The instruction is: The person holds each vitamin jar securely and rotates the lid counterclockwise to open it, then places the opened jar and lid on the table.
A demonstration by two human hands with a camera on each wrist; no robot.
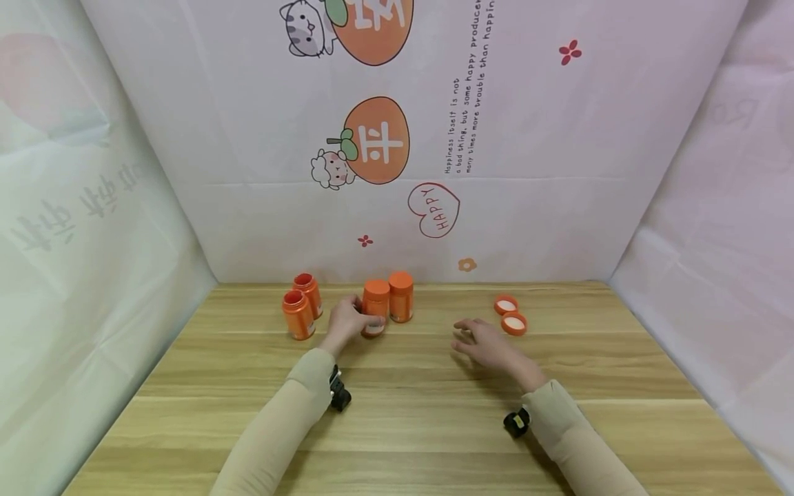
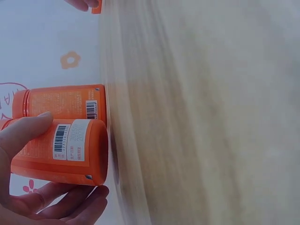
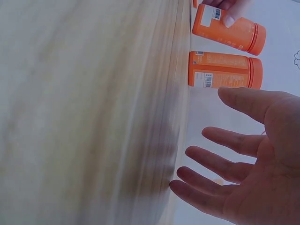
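My left hand (image 1: pixel 347 322) grips a capped orange bottle (image 1: pixel 375 303), thumb on one side and fingers on the other. In the right wrist view that bottle (image 3: pixel 229 29) leans slightly. Close beside it stands a second capped orange bottle (image 1: pixel 401 297), upright on the table. My right hand (image 1: pixel 490 348) holds nothing; its fingers (image 3: pixel 229 140) are spread and slightly bent above the table. Nearest to it are two orange caps (image 1: pixel 513 323) with white insides facing up. Left of my left hand stand two uncapped orange bottles (image 1: pixel 299 315), their mouths showing.
The wood-grain table (image 1: pixel 397 413) runs back to a white printed sheet (image 1: pixel 527 227) behind the bottles. White side sheets (image 1: pixel 93 241) close off the left and right. Each wrist wears a small black camera (image 1: pixel 516 421).
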